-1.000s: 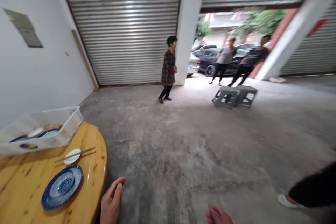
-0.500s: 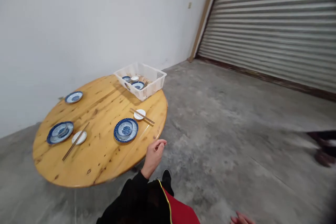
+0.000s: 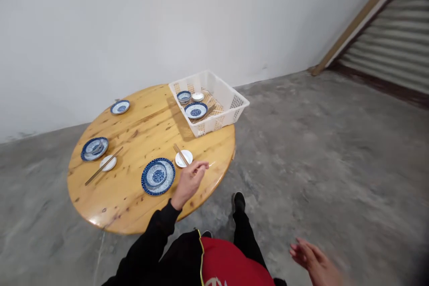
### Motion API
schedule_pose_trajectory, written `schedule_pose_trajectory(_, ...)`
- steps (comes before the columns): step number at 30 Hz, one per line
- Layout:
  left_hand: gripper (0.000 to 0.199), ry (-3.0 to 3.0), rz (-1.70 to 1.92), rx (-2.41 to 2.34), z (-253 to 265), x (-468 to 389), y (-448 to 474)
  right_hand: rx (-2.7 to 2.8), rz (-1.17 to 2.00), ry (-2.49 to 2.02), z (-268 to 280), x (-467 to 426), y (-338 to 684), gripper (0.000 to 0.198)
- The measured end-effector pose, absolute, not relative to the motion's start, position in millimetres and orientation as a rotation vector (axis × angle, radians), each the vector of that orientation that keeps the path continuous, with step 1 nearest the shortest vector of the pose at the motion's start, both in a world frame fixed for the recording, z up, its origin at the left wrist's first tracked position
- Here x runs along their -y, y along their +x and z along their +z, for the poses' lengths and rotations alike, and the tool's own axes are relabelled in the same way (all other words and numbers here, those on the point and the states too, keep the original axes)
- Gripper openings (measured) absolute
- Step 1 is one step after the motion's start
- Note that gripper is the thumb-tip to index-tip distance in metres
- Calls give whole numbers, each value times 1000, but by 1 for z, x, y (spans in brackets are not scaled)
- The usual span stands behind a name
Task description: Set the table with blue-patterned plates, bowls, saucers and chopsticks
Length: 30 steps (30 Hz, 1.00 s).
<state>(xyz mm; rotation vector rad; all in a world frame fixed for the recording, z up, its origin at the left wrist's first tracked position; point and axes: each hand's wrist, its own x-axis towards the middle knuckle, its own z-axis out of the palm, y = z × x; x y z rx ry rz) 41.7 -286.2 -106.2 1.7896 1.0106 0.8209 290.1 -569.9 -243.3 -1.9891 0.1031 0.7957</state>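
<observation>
My left hand [image 3: 190, 182] is above the near right edge of the round wooden table [image 3: 130, 208], fingers loosely bent and apart from the thumb, holding nothing visible. It covers the near end of a pair of chopsticks [image 3: 180, 152] resting across a small white dish [image 3: 187, 157]; contact cannot be made out. Just left is a blue-and-white plate [image 3: 169, 182] with a bowl [image 3: 156, 174] on it. My right hand [image 3: 311, 257] hangs over the floor at lower right, empty, its fingers partly spread.
A white plastic basket [image 3: 231, 118] at the table's far right holds a blue-and-white bowl [image 3: 184, 96], a white dish [image 3: 198, 97] and a plate [image 3: 196, 110]. Another plate and bowl [image 3: 94, 148], chopsticks on a dish [image 3: 109, 162], and a plate [image 3: 119, 107] lie leftward. A wall [image 3: 134, 22] stands behind.
The view has swung left and come closer to the table. My left hand has moved from beyond the table edge to over the chopsticks and dish. More of my right hand shows.
</observation>
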Motion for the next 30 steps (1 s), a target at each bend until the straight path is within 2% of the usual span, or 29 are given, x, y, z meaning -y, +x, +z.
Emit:
schedule_pose_trajectory(5,29,1895,988,-1259,-75,214,75,211,674,-1984,-206,458,432,47)
schedule_pose_trajectory(9,26,2039,947,-1452,-45,154,105,526,569,-1854,-142,345,511,35)
schedule_pose_trajectory(14,28,2127,673,-1769,-19,57,144,1115,590,-1717,-44,203,522,32)
schedule_pose_trajectory(17,28,2174,423,-1958,-21,-8,165,1441,712,-1599,-11,123,500,25)
schedule_pose_trajectory(22,27,2315,38,-2023,-52,-110,185,1830,785,-1644,-20,-6,454,22)
schedule_pose_trajectory(30,36,2376,-98,-1915,-121,-205,190,1746,1032,-1892,-117,-163,395,14)
